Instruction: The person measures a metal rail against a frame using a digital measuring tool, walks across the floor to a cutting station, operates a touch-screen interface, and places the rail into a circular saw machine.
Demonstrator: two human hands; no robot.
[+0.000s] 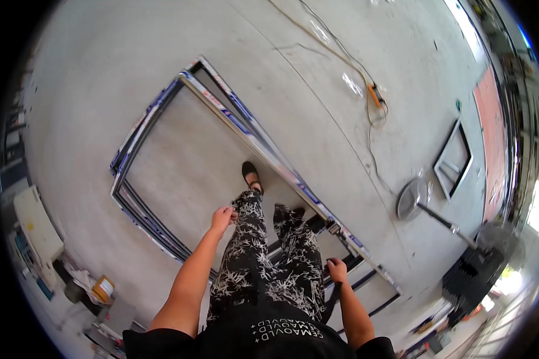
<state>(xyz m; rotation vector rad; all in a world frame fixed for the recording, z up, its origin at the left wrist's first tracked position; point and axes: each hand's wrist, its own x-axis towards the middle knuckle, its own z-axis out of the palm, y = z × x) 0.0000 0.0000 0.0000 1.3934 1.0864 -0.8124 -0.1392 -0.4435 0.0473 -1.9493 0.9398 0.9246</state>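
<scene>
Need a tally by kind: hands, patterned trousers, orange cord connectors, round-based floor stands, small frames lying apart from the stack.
Left hand and right hand: 2
Patterned trousers: 1 pair
Orange cord connector: 1
Round-based floor stand: 1
Small separate frame: 1
Total: 6
Stacked frames overlap, so left uncounted.

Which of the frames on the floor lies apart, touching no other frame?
The small frame at the right, beside the round stand base. No other frame touches it, while the remaining frames overlap one another around the person's legs.
</scene>
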